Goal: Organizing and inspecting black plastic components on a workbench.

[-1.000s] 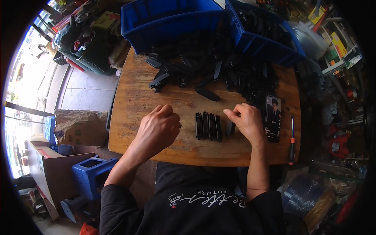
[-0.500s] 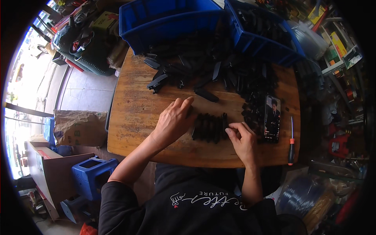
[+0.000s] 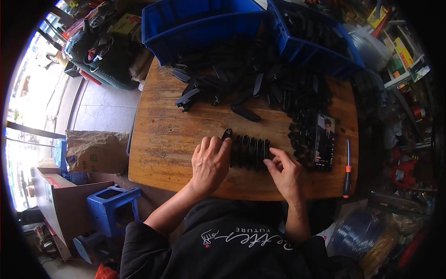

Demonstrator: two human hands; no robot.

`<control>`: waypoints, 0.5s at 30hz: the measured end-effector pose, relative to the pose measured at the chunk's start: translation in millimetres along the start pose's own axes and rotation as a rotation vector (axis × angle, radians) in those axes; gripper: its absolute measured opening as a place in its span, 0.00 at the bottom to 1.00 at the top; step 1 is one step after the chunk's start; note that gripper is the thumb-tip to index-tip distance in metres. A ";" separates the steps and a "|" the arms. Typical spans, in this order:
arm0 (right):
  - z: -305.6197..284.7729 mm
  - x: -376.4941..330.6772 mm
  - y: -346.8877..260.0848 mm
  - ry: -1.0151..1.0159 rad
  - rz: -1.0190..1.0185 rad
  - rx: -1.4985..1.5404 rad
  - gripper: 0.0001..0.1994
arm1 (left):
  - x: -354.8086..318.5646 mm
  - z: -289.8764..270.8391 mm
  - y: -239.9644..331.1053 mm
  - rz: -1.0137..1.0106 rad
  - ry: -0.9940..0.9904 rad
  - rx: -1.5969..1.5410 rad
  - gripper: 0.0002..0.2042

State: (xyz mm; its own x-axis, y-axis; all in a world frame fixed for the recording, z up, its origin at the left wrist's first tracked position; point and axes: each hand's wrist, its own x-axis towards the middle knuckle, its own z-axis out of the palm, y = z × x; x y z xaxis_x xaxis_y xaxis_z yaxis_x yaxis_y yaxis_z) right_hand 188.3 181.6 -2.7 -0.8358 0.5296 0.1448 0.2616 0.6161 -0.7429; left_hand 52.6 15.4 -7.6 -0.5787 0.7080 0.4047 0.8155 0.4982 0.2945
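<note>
Row of slim black plastic parts [image 3: 251, 151] on desk [image 3: 162, 149], long axes toward the body; beside left end, another part [image 3: 227, 134] pinched in left grip [image 3: 209, 162]; touching right end, right grip [image 3: 284, 169], closure unclear.

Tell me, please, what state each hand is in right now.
Left hand: closed on a black part.
Right hand: partly curled, at the right end of a row of black parts; grip unclear.

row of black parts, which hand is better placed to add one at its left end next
Left, most likely: the left hand seems to hold a black part beside the left end of the row of black parts, while the right hand is at the opposite end.
</note>
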 end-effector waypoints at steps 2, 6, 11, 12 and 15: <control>-0.6 14.9 4.5 0.031 -0.152 0.013 0.12 | -0.8 1.1 3.8 0.011 0.023 0.005 0.13; 3.1 61.5 -17.5 0.015 -0.275 -0.129 0.09 | -9.4 -1.1 6.7 0.064 -0.034 -0.075 0.22; 34.3 109.1 -20.9 -0.083 -0.557 -0.367 0.14 | -8.5 -6.2 6.9 0.110 -0.036 -0.056 0.20; 39.7 116.0 -18.1 -0.128 -0.571 -0.435 0.13 | -7.2 -7.5 5.3 0.112 -0.026 -0.079 0.19; 39.5 119.3 -9.3 -0.090 -0.504 -0.347 0.14 | 1.5 -11.8 -6.6 0.155 0.037 -0.203 0.17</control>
State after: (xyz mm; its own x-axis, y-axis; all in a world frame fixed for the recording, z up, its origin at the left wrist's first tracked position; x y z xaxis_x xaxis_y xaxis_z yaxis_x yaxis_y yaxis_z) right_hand 67.0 216.0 -4.3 -0.9310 0.0820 0.3556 -0.0469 0.9394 -0.3396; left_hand 46.3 7.3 1.3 -0.4501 0.7475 0.4885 0.8783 0.2720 0.3931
